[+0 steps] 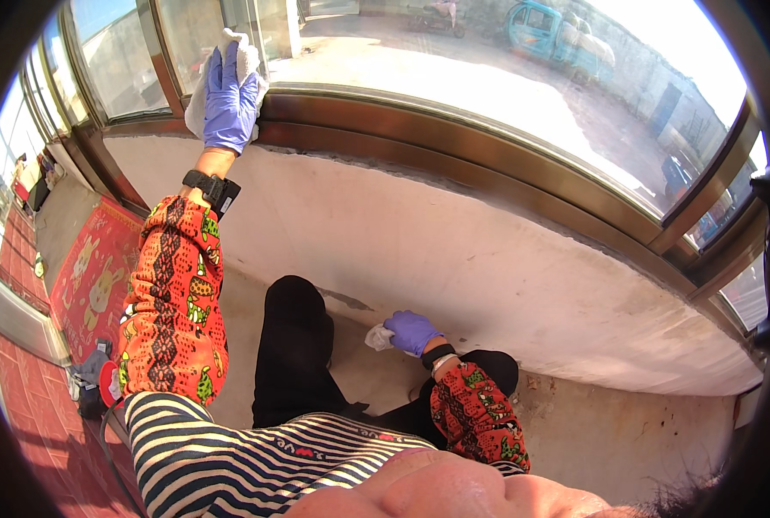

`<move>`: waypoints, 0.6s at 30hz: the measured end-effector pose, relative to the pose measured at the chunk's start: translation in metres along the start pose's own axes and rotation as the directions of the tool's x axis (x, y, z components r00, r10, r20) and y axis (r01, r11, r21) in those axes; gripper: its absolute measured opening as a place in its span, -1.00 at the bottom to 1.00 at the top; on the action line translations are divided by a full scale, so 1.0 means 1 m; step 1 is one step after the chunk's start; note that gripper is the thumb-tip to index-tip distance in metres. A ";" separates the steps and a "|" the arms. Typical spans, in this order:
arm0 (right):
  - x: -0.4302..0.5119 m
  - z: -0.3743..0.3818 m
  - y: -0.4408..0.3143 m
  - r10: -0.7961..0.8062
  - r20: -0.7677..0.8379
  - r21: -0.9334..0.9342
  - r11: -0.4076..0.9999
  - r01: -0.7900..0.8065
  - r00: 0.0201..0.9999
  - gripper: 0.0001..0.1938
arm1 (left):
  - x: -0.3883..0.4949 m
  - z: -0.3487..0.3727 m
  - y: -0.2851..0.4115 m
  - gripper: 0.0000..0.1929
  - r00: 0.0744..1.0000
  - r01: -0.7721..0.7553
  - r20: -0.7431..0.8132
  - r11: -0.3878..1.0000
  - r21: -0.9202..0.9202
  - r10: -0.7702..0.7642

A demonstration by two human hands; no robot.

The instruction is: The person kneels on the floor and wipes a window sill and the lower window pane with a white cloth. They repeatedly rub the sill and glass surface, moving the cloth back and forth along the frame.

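Note:
At the upper left, my left hand (231, 103) wears a purple glove and presses a white cloth (195, 111) to the window frame. Its fingers lie extended over the cloth, which sticks out on both sides of them. Lower down, my right hand (413, 331), also gloved in purple, is closed around a crumpled white cloth (378, 337) above my lap, between my knees. The brown metal window frame (450, 146) curves away to the right from the left hand, with the large glass pane (488, 84) above it.
A pale low wall (424, 220) runs under the window, close before my knees. To my left, a red patterned mat (100, 272) lies on the floor. Near my left elbow are a red round container (109, 383), a dark cable (108, 447) and some grey and black items (90, 382).

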State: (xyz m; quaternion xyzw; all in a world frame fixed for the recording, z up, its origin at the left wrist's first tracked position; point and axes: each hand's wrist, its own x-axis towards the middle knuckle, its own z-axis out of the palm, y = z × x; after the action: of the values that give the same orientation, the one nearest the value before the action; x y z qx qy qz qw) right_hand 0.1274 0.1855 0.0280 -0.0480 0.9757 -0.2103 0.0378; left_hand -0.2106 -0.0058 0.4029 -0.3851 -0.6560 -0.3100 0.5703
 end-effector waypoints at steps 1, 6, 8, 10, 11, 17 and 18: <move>0.000 0.000 0.000 0.009 0.012 -0.011 1.000 -0.009 1.000 -0.79 | -0.002 0.000 -0.001 -0.30 1.000 0.015 0.011 1.000 -0.024 -0.014; -0.001 -0.001 -0.001 0.012 0.025 -0.019 1.000 -0.012 1.000 -0.80 | 0.005 0.003 -0.014 -0.31 0.999 0.038 -0.006 0.997 -0.061 -0.038; -0.001 -0.001 0.000 0.017 0.028 -0.023 1.000 -0.016 0.999 -0.81 | 0.015 0.002 -0.020 -0.32 0.997 -0.053 -0.059 0.998 0.029 0.054; -0.002 -0.001 0.000 0.013 0.024 -0.027 1.000 -0.012 1.000 -0.81 | 0.028 0.001 -0.024 -0.34 0.999 0.045 -0.017 0.981 -0.189 -0.049; -0.002 0.000 0.001 0.015 0.022 -0.025 1.000 -0.015 1.000 -0.81 | 0.034 -0.001 -0.026 -0.36 0.996 0.090 0.002 0.982 -0.163 -0.091; -0.001 0.007 0.005 0.012 0.036 -0.029 1.000 -0.011 0.999 -0.79 | 0.042 -0.012 -0.028 -0.45 0.995 0.086 -0.034 0.991 -0.106 -0.090; 0.000 0.007 0.006 0.013 0.043 -0.030 0.999 -0.012 0.999 -0.79 | 0.037 -0.011 -0.029 -0.44 0.997 0.059 -0.053 0.996 -0.065 -0.062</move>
State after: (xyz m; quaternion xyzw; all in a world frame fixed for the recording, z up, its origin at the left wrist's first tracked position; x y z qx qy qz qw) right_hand 0.1281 0.1878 0.0192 -0.0469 0.9780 -0.1942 0.0594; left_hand -0.2318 -0.0241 0.4421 -0.3742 -0.6413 -0.3582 0.5660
